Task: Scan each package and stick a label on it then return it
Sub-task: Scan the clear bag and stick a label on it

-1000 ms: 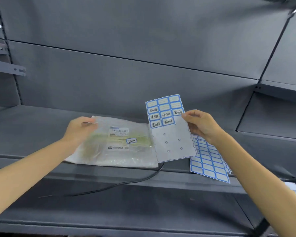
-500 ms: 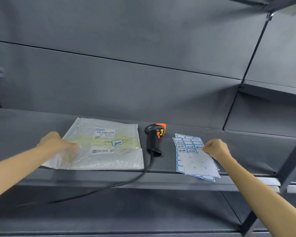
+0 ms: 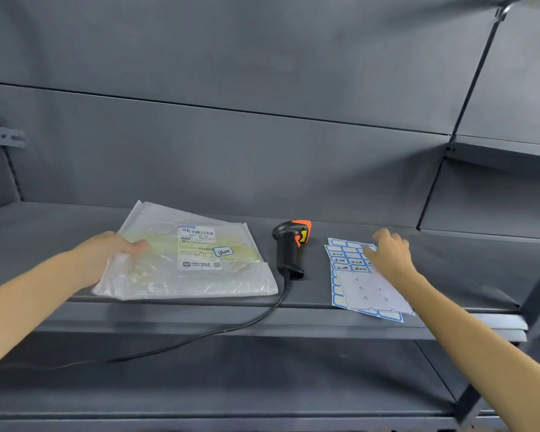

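Now, both hands are on the shelf [image 3: 449,294]. Left hand [image 3: 105,255] grasps the left edge of the package [image 3: 181,260], thumb on top, other fingers hidden beneath. Package lies flat on the shelf, printed side up; just right of that grip sits the white shipping label [image 3: 197,247], and a small blue-bordered sticker [image 3: 223,251] is on it at its right edge. So the labelling looks done; the hold probably readies a lift to return the package.

Right hand [image 3: 390,254] rests on the upper part of the sticker sheets [image 3: 365,282], fingers loosely bent, pinching nothing visible: grip released, likely just parking the sheets. At least 2 sheets are stacked, lower edge overhanging the shelf front.

Between the 2 hands lies the barcode scanner [image 3: 289,247], black with an orange head, just beside the package's right edge, apart from the sheets. Its cable [image 3: 215,332] drops over the shelf front, trailing leftward below.
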